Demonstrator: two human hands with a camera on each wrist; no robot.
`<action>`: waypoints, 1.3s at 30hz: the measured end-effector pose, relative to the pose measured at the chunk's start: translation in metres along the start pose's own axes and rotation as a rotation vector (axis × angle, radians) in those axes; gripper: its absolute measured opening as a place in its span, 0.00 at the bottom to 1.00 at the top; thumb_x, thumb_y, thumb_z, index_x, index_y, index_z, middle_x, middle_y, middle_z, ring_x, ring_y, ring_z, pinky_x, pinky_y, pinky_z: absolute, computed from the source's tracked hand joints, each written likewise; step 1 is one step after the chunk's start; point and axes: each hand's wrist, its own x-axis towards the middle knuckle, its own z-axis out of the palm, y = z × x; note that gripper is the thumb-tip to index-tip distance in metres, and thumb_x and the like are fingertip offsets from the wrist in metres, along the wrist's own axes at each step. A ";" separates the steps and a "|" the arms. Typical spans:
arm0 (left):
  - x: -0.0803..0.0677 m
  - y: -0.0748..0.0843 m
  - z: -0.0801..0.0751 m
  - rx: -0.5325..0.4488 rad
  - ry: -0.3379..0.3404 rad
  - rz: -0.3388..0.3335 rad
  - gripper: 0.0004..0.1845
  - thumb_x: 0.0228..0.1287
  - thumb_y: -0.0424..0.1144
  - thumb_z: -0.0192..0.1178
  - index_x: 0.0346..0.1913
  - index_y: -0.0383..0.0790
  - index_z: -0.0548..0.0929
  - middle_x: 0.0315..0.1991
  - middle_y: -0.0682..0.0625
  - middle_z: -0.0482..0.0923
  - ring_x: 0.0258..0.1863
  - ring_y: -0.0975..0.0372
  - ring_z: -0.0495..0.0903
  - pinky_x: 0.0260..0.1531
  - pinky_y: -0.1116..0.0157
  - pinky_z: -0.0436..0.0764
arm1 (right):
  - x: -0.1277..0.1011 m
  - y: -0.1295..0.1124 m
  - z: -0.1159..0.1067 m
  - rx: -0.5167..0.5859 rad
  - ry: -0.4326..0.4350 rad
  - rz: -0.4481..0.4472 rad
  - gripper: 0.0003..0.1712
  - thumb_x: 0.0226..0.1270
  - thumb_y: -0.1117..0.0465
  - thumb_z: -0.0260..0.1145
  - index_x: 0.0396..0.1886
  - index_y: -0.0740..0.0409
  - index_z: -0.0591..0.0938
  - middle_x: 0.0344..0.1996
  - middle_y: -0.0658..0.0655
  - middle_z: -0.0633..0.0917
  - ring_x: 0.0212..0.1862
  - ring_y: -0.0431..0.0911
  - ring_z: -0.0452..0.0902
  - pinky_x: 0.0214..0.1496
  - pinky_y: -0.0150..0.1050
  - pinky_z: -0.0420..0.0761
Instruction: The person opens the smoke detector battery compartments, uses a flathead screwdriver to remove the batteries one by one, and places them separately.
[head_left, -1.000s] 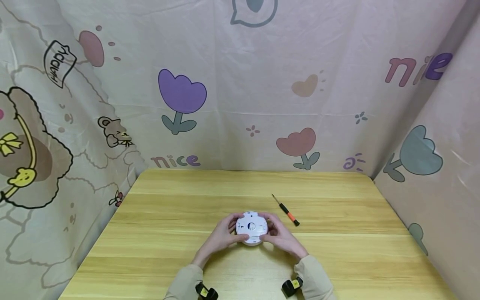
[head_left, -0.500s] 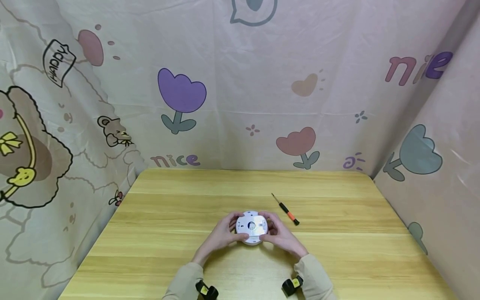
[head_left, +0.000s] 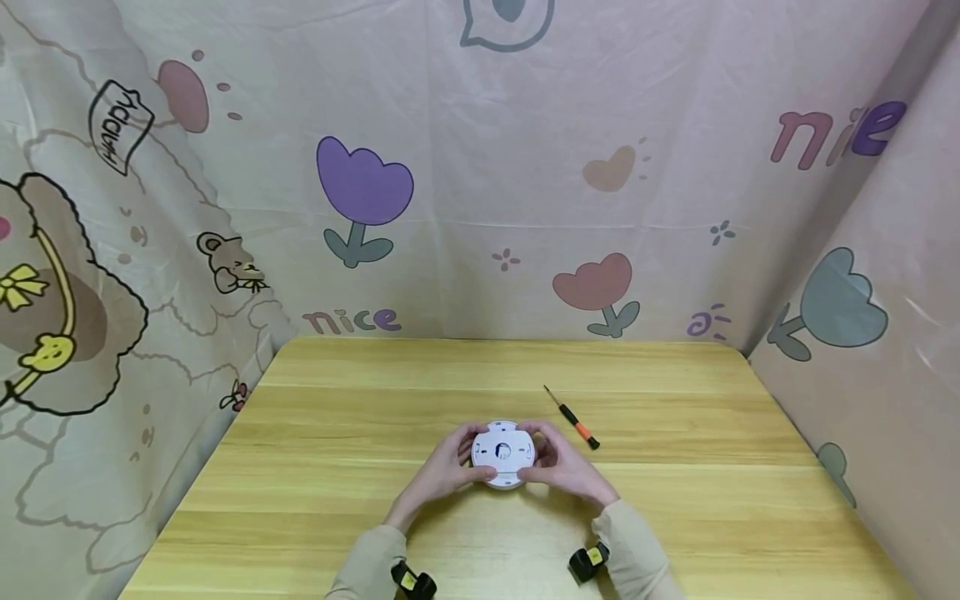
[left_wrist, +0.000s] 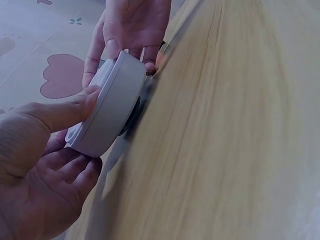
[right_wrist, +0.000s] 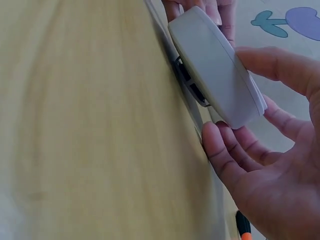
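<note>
Between both hands is a round white smoke detector (head_left: 504,463), its flat face with a central hole and small printed marks turned up in the head view. My left hand (head_left: 448,468) grips its left rim, thumb on the near part of the face. On the opposite rim my right hand (head_left: 561,465) holds it likewise, fingers around the far side. In the left wrist view the smoke detector (left_wrist: 112,105) shows its smooth thick side wall. Seen from the right wrist, dark slotted vents show on the underside of the smoke detector (right_wrist: 215,65), close over the table.
A small screwdriver (head_left: 577,426) with a black and orange handle lies on the wooden table (head_left: 337,417), just beyond the right hand, tip pointing away. A printed cloth (head_left: 465,167) hangs behind the table and along both sides.
Both hands keep their grip on the smoke detector in nearly the same place. The shine on its face has shifted and faded, and the right forearm has moved slightly right.
</note>
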 end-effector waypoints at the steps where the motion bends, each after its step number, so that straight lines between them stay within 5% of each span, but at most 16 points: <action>1: 0.000 0.000 0.000 -0.004 -0.001 0.001 0.38 0.58 0.34 0.72 0.68 0.24 0.66 0.71 0.26 0.64 0.74 0.36 0.62 0.75 0.44 0.63 | 0.001 0.000 -0.001 -0.004 -0.004 -0.013 0.39 0.58 0.63 0.75 0.68 0.61 0.69 0.46 0.67 0.81 0.41 0.42 0.78 0.45 0.29 0.82; 11: 0.000 -0.003 0.000 0.004 -0.003 0.012 0.38 0.59 0.33 0.71 0.68 0.24 0.66 0.71 0.26 0.63 0.75 0.36 0.61 0.75 0.44 0.63 | 0.010 -0.003 -0.013 -0.300 0.025 -0.107 0.36 0.49 0.55 0.81 0.60 0.53 0.80 0.53 0.56 0.80 0.46 0.43 0.76 0.47 0.32 0.82; 15: 0.000 -0.003 0.000 -0.002 -0.007 0.015 0.37 0.60 0.33 0.71 0.69 0.24 0.65 0.72 0.26 0.63 0.75 0.36 0.60 0.75 0.44 0.63 | 0.012 -0.006 -0.015 -0.344 -0.004 -0.135 0.37 0.49 0.54 0.82 0.60 0.55 0.79 0.53 0.57 0.79 0.46 0.44 0.77 0.43 0.32 0.84; 23: 0.000 0.000 0.000 0.007 -0.016 0.024 0.37 0.61 0.33 0.70 0.69 0.24 0.64 0.72 0.26 0.63 0.75 0.37 0.60 0.75 0.46 0.62 | 0.013 -0.011 -0.014 -0.445 0.010 -0.129 0.36 0.48 0.52 0.82 0.58 0.50 0.79 0.55 0.52 0.78 0.50 0.44 0.74 0.52 0.34 0.77; 31: 0.001 0.001 0.000 0.028 -0.007 0.021 0.37 0.61 0.33 0.70 0.69 0.25 0.65 0.73 0.26 0.62 0.75 0.37 0.61 0.75 0.45 0.62 | 0.014 -0.012 -0.012 -0.547 0.045 -0.222 0.33 0.50 0.52 0.82 0.56 0.54 0.82 0.56 0.51 0.77 0.58 0.47 0.75 0.63 0.47 0.82; 39: 0.000 -0.001 -0.001 0.011 -0.014 0.010 0.39 0.60 0.36 0.71 0.70 0.28 0.65 0.73 0.28 0.62 0.76 0.38 0.60 0.76 0.45 0.61 | 0.013 -0.013 -0.013 -0.564 0.043 -0.247 0.32 0.51 0.52 0.81 0.56 0.56 0.83 0.53 0.51 0.79 0.56 0.45 0.76 0.61 0.44 0.83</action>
